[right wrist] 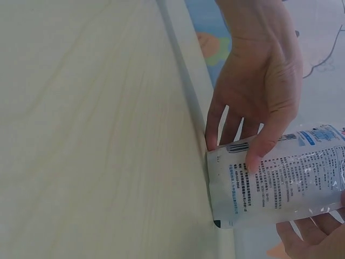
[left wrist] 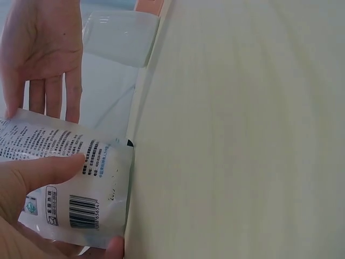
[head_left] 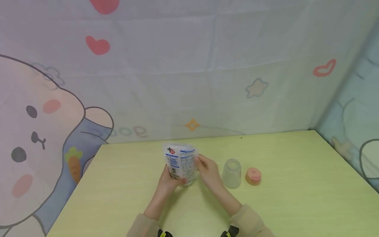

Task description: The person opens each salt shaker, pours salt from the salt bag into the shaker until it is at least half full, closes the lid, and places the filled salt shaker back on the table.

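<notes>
A white plastic pouch (head_left: 181, 163) printed with blue and black text stands upright between the two hands, its lower end right at the tabletop. My left hand (head_left: 168, 181) grips its lower left side, the thumb lying across the printed face, as the left wrist view shows beside the barcode. At the pouch's upper right edge, my right hand (head_left: 208, 169) pinches with the thumb in front and fingers behind. In the right wrist view the pouch (right wrist: 280, 183) lies between both hands, and the right hand (right wrist: 321, 240) is partly cut off.
Just right of the right hand stands a clear plastic cup (head_left: 232, 174), narrow end up. Beside it sits a small round pink piece (head_left: 253, 176) with a slot. The pale wooden table (head_left: 296, 184) ends at a printed cloth backdrop (head_left: 177, 65).
</notes>
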